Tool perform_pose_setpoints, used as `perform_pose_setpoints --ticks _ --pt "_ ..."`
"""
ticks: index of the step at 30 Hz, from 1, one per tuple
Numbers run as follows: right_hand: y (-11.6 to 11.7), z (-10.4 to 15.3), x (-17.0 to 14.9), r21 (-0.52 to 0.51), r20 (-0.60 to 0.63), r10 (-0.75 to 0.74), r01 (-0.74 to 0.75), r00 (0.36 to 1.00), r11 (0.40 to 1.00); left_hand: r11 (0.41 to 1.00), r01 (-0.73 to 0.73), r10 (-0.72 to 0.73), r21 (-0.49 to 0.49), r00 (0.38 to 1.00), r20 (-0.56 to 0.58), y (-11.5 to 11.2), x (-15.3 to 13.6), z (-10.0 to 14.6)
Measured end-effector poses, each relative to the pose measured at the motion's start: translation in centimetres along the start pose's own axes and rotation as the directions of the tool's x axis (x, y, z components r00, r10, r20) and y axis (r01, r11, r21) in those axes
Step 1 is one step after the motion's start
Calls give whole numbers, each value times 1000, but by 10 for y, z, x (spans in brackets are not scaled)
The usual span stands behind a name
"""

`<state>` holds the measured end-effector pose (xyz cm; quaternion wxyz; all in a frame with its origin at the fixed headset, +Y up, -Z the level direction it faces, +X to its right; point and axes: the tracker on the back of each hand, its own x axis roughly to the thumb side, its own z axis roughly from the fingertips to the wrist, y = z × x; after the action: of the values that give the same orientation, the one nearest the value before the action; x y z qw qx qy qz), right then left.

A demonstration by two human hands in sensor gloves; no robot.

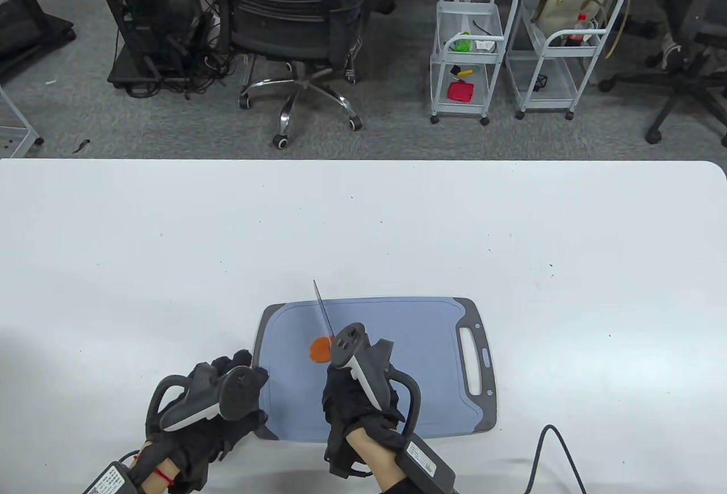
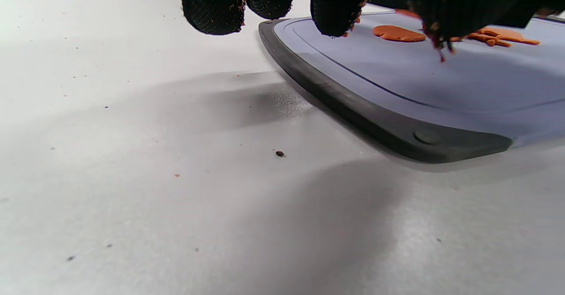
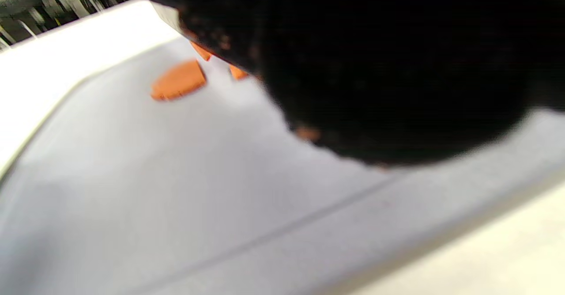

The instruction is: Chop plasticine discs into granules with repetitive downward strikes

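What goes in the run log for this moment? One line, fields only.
right hand: holds knife over orange plasticine disc | left hand: rests at cutting board left edge | cut pieces: few

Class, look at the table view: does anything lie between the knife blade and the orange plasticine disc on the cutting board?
Nothing visible does. The knife blade in the right hand angles over the orange plasticine disc on the cutting board. The left hand rests at the board's left edge.

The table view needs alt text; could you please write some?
A gloved right hand holds a knife above an orange plasticine disc on a blue cutting board, whose left edge the left hand touches.
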<state>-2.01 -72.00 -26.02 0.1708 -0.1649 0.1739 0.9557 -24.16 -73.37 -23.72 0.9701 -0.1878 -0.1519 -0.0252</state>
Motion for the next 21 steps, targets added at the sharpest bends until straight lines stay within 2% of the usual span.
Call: perform_pose_setpoints --ticks 5,11,12,14,17,18,21 --pt "4 -5 6 17 -16 47 -46 999 999 1000 8 -8 -12 1000 -1 -2 0 -1" --pt "15 -3 -6 67 -48 86 -82 995 994 1000 12 -12 -23 1000 1 -2 0 -2" --pt "18 -6 -6 53 -39 98 -95 994 994 1000 17 -17 -24 1000 2 -2 1 -2" --pt "23 -10 -3 1 -27 33 -33 999 999 1000 17 -17 -26 1000 2 -3 2 -2" --pt "19 -20 3 -11 -19 53 -53 998 999 999 20 -19 -44 1000 6 -5 4 -4" --pt "16 -22 3 12 -15 46 -46 999 999 999 21 -21 -43 1000 8 -5 5 -4" --pt "8 -11 2 -43 14 0 1 1000 999 999 17 -17 -31 1000 1 -3 2 -1"
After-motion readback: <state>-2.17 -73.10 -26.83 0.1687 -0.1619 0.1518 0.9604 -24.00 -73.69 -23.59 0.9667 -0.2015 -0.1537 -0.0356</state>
